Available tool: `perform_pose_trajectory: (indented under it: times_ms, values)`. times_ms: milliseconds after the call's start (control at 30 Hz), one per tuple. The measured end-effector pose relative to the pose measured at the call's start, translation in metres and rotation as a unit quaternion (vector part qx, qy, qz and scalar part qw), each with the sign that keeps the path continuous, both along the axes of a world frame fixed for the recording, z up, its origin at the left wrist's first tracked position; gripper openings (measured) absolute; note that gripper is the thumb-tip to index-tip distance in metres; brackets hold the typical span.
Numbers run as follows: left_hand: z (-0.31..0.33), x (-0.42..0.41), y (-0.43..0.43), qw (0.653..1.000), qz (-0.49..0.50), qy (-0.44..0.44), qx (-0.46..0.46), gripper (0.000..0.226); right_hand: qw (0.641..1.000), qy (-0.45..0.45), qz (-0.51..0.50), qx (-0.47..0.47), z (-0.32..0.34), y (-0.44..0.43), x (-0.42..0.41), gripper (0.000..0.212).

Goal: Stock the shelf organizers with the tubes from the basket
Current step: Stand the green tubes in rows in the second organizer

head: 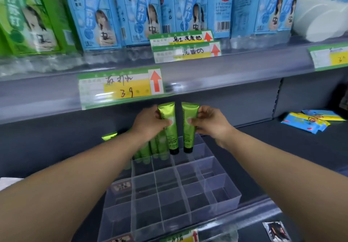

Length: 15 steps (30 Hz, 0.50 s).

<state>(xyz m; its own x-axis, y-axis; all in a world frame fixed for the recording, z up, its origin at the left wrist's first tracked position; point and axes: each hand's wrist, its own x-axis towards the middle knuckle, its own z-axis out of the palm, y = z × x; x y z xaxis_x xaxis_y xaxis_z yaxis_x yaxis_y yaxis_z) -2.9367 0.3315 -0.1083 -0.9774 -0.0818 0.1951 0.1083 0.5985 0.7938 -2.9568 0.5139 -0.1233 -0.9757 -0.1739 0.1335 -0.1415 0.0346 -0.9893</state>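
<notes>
Dark grey shelf (263, 141) carries a clear organizer (169, 194) near its front edge and blue-yellow packets (310, 121) lying well apart at the right; upper shelf (244, 68) holds green cartons (28, 19) beside blue cartons (98, 15)

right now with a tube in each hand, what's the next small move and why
Probably lower both straight down. The left hand pinches the left tube, the right hand the right tube, both upright, caps down, just above the back row of the clear organizer, where cells right of the stocked tubes look empty.
</notes>
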Motion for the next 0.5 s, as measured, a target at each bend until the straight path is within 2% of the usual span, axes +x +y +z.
perform_pose_trajectory:
  times_ms: [100, 167, 300, 333, 500]
  values:
    - [-0.001, -0.016, 0.002, 1.000, 0.022, -0.002, -0.017, 0.072, 1.000, 0.004, 0.003, -0.019, -0.002, -0.005, -0.014, 0.017]
    - [-0.003, -0.026, 0.003, 0.999, 0.032, 0.003, -0.024, 0.078, 0.999, 0.011, 0.018, -0.024, -0.005, -0.008, -0.021, 0.015]
    - [-0.009, -0.035, 0.008, 0.992, 0.053, 0.027, -0.108, 0.033, 0.999, 0.023, 0.027, -0.018, -0.012, -0.011, -0.033, 0.015]
    - [-0.011, -0.038, 0.009, 0.990, 0.056, 0.035, -0.123, 0.027, 0.999, 0.024, 0.025, -0.017, -0.014, -0.011, -0.036, 0.015]
    - [-0.016, -0.050, 0.011, 0.990, 0.055, 0.042, -0.124, 0.023, 0.999, 0.014, 0.026, -0.023, -0.025, -0.012, -0.043, 0.021]
